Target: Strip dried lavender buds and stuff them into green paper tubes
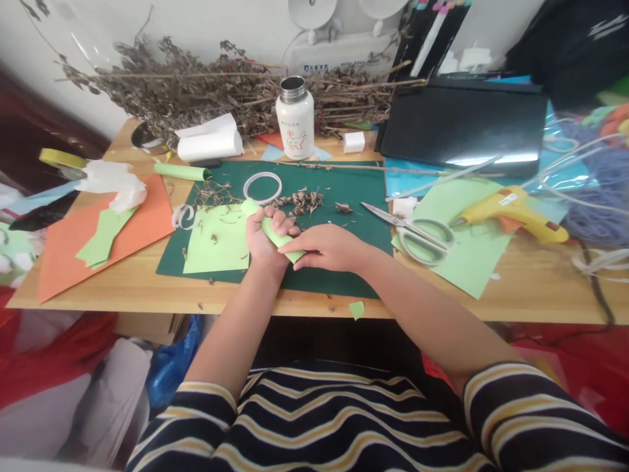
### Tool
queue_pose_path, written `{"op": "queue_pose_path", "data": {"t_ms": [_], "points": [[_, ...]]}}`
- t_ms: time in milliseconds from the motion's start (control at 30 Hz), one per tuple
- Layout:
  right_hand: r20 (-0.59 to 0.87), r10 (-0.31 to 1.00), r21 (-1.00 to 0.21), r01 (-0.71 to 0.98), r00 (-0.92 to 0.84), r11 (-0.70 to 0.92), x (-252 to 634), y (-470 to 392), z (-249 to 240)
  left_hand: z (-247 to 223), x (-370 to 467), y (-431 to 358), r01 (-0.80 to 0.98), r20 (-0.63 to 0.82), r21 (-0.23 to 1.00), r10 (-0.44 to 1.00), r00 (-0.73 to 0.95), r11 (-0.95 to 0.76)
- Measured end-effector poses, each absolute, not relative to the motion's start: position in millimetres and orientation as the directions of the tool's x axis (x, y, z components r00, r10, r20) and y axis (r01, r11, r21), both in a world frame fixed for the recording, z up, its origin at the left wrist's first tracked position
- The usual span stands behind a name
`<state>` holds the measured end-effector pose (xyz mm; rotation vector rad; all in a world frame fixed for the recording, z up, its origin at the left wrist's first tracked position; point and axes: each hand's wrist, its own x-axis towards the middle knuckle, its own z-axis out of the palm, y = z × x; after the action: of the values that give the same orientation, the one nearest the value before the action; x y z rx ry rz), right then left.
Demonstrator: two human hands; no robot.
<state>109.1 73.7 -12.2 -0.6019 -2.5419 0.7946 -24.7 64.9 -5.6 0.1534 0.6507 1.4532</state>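
So, nearest of all, striped sleeves [314, 419] are seen at the bottom edge, and a small green scrap [356, 309] is left on the near edge of the wooden table [531, 288]. Just past that, over the near side of the dark green cutting mat [344, 190], a rolled light green paper [275, 235] is held: pale, matte, curled into a slim tube lying slantwise, its far end poking out above the fingers. The left hand [263, 239] is wrapped shut around the middle of the roll, while the near right end is pinched by the right hand [327, 248], fingers closed on it.

Right beside the left hand, a flat green sheet [216, 239] is laid on the mat, dotted with dried bits. To the right, scissors [415, 231] and a yellow glue gun [511, 213] are parked on more green paper. Left, an orange sheet [73, 246] is spread out. Farther off, a tape ring [262, 188], a white bottle [295, 121] and a heap of dried branches [196, 88] can be made out.
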Motion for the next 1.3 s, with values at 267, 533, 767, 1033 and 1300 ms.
{"op": "queue_pose_path", "data": {"t_ms": [267,533,767,1033,1300], "points": [[0.252,0.488,-0.596,0.263,-0.836,0.759,109,72,-12,-8,-26,64,-0.835,-0.279,0.535,0.960,-0.028,0.131],[0.312,0.498,-0.679,0.176,-0.809,0.712,112,69,-18,-9,-34,66,-0.888,-0.273,0.453,0.961,-0.049,0.084],[0.386,0.523,-0.708,0.119,-0.760,0.696,116,68,-21,-10,-36,65,-0.833,-0.237,0.550,0.967,-0.089,0.058],[0.368,0.640,-0.776,0.157,-0.675,0.611,107,63,-23,-9,-31,64,-0.853,-0.259,0.519,0.961,-0.096,0.054],[0.408,0.599,-0.774,0.086,-0.689,0.627,110,62,-22,-12,-33,66,-0.781,-0.180,0.624,0.978,-0.104,0.032]]}}
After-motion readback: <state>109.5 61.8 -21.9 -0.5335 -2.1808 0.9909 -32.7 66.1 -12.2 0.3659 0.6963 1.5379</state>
